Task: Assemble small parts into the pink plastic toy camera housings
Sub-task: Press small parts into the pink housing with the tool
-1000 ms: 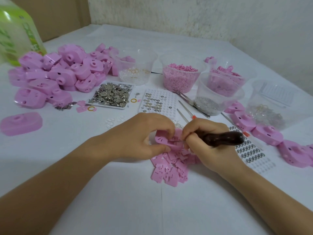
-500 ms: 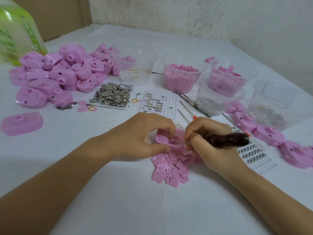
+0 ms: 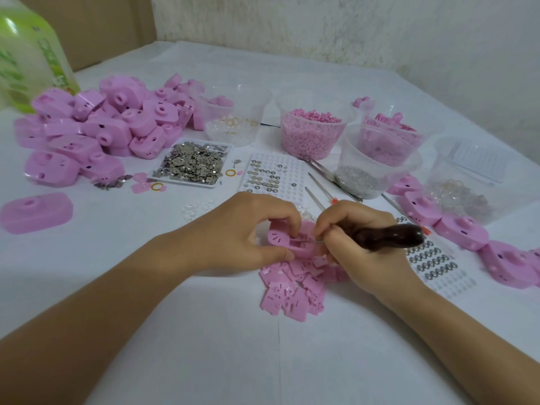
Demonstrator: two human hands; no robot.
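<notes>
Left hand clamps the pink plastic toy camera housing just above the white counter, over a heap of flat pink plastic plates. Right hand grips a dark wooden-handled pick. Since a second ago the housing has turned, slotted face and recess now showing. The pick's thin metal tip now reaches into that recess. Judgement: a small part is being seated, not yet finished.

White-covered table against a rough, stained whitish wall, brown board far left, soft even light.
</notes>
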